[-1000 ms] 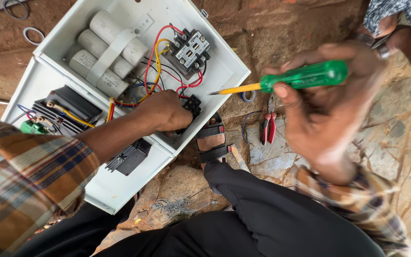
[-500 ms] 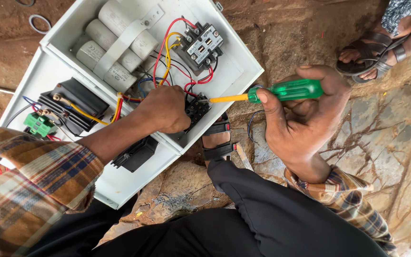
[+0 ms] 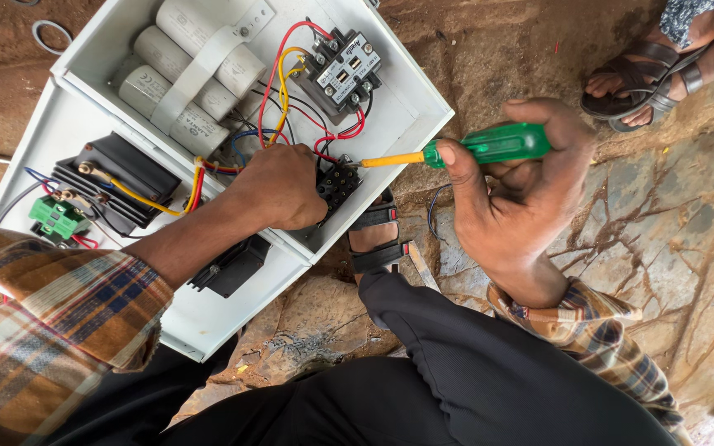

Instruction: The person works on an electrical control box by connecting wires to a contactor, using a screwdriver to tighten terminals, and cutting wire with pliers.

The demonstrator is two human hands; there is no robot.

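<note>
Holding the screwdriver (image 3: pixel 464 149) in my right hand (image 3: pixel 510 194), fingers closed round its green handle, I lay its shaft level, tip pointing left at the black terminal block (image 3: pixel 336 183). My left hand (image 3: pixel 278 188) grips that block, just left of the tip.

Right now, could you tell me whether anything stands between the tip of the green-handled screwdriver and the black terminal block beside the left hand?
Nothing visible does. The yellow shaft of the green-handled screwdriver runs clear to the black terminal block; the red wires loop just above its tip.
</note>
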